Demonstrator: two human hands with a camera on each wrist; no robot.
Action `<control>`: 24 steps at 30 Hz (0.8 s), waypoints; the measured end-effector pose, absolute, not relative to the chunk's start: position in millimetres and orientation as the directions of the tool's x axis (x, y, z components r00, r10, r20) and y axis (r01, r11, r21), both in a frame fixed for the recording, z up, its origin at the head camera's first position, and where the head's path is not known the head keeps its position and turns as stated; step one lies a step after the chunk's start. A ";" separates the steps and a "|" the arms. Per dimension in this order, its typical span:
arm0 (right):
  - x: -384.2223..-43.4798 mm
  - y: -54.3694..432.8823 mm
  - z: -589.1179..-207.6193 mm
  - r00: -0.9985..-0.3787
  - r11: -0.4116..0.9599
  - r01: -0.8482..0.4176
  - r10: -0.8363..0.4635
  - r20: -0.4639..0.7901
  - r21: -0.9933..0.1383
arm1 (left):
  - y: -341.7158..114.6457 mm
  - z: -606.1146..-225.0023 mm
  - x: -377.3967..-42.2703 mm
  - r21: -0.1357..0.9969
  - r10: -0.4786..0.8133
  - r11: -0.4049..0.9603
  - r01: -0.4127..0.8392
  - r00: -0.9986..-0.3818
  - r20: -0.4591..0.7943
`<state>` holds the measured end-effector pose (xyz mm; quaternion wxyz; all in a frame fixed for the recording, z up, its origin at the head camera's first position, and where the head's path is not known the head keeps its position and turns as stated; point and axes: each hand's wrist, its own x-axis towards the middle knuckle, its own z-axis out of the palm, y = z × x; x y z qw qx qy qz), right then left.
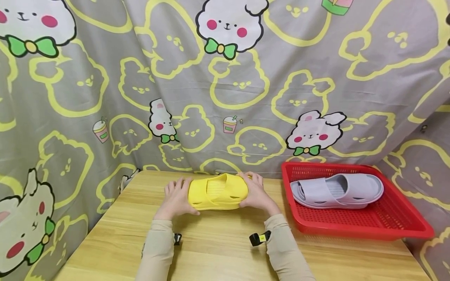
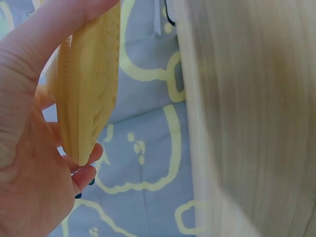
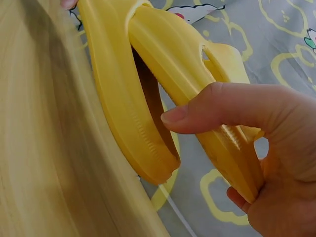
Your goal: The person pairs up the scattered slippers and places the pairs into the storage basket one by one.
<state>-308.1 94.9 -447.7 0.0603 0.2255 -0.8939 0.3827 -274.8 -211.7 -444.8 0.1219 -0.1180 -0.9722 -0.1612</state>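
Note:
A pair of yellow slippers [image 1: 200, 191] is held up above the far part of the wooden table, lying crosswise. My left hand [image 1: 177, 197] grips the left end, with the thumb on the near side and fingers behind. At the right end, my right hand [image 1: 258, 195] holds on, its thumb near the lower edge. Two yellow layers with a gap between them show in the right wrist view, the right thumb [image 3: 180, 116] over the gap. From the left wrist, the slippers [image 2: 84, 98] appear edge-on inside the left hand's grasp.
A red perforated basket [image 1: 351, 228] stands on the right of the table, holding grey slippers [image 1: 348, 191]. Behind the wooden table [image 1: 218, 249] hangs a grey patterned curtain [image 1: 197, 89]. Black wrist-worn devices [image 1: 260, 238] stick out inward from both sleeves.

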 end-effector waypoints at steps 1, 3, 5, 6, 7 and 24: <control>-308.1 94.6 -447.3 -0.892 0.608 -0.447 -0.356 0.278 -0.656 | -211.7 -445.2 -275.1 0.281 0.192 0.921 0.270 -0.942 0.276; -307.9 94.3 -446.5 -0.893 0.607 -0.446 -0.354 0.278 -0.658 | -212.1 -444.9 -275.2 0.284 0.195 0.919 0.274 -0.941 0.275; -307.1 94.7 -444.6 -0.892 0.607 -0.447 -0.357 0.277 -0.657 | -212.7 -443.6 -274.9 0.297 0.193 0.913 0.278 -0.939 0.284; -306.8 95.6 -443.7 -0.892 0.609 -0.447 -0.356 0.277 -0.655 | -212.9 -442.5 -274.5 0.306 0.193 0.909 0.281 -0.938 0.289; -306.3 96.6 -442.5 -0.892 0.610 -0.447 -0.356 0.277 -0.654 | -213.1 -441.2 -274.1 0.314 0.193 0.905 0.286 -0.936 0.294; -297.0 103.4 -428.8 -0.886 0.688 -0.464 -0.377 0.271 -0.559 | -216.7 -434.0 -271.1 0.355 0.201 0.875 0.329 -0.915 0.351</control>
